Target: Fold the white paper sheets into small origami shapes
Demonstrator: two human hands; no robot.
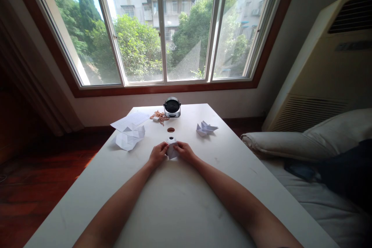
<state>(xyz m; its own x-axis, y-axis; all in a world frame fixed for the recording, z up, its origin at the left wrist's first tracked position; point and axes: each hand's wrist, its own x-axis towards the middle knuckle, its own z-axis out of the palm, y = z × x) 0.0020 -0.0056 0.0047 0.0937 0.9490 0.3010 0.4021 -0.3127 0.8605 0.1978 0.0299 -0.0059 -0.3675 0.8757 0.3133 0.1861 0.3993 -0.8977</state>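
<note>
Both hands, left hand [157, 154] and right hand [185, 152], pinch a small folded white paper piece [172, 149] between closed fingers at the middle of a white rectangular table [180, 201], near a white paper boat [205, 128].

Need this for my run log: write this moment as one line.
left hand: grips folded paper | right hand: grips folded paper | table: paper figure right, small fan far edge

Three folded paper pieces lay in view: one small piece [172, 150] between the left hand [157, 155] and right hand [185, 152], one paper boat [206, 128] and one larger crumpled fold [130, 138]. There was also one flat sheet [130, 119], one desk fan [172, 107], one coiled orange cord [159, 116], one brown disc [171, 129] and one white ring [171, 139], on one table [174, 201].
</note>
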